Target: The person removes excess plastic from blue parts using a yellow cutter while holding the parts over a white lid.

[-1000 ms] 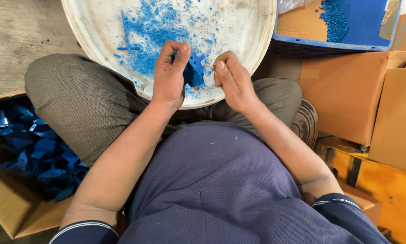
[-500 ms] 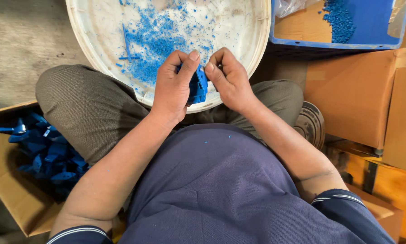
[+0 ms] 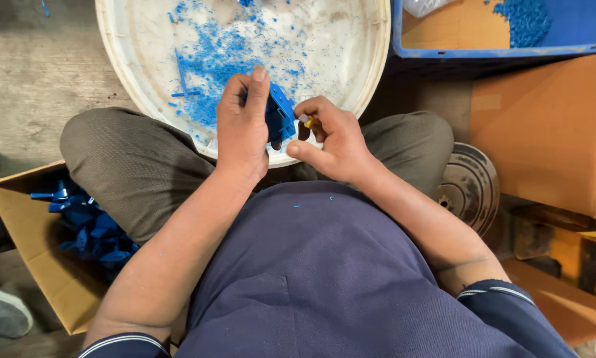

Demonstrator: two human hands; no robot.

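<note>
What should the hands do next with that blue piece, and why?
Probably scrape the edge again. The left hand holds the blue piece over the white tub, the right hand holds a small tool against it, and blue shavings already lie below.

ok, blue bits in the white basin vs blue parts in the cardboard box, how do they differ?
Bits in the basin are fine shavings, thinly scattered; parts in the box are bigger whole pieces, piled. Basin sits ahead of the knees, box by the left leg. Both same blue.
</note>
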